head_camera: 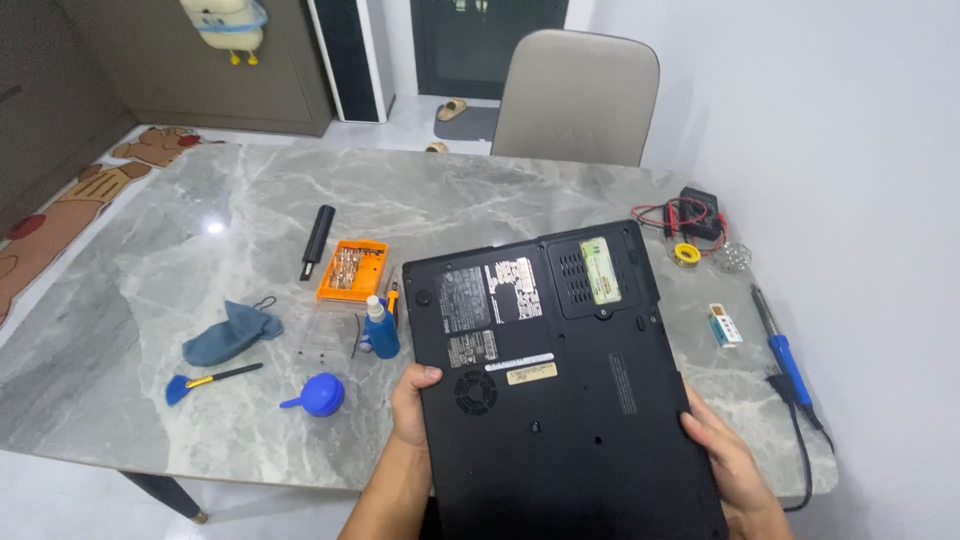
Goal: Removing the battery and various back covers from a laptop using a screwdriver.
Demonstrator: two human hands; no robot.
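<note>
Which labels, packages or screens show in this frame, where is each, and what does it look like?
White stickers: upper left of the laptop's black underside, rectangular, black print.
Green label: in the hatch near the far edge, upright rectangle, pale green.
Tan sticker: mid underside by the fan vent, small rectangle; a white strip lies above it.
Small box: on the table right of the laptop, white with teal.
Blue bottle: left of the laptop, white label.
No screens visible.

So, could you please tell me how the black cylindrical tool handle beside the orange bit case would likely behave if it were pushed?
The black handle looks round and lies on its side, so it would probably roll. The marble table looks glossy, so it may slide easily. It seems rigid, unlikely to bend.
</note>
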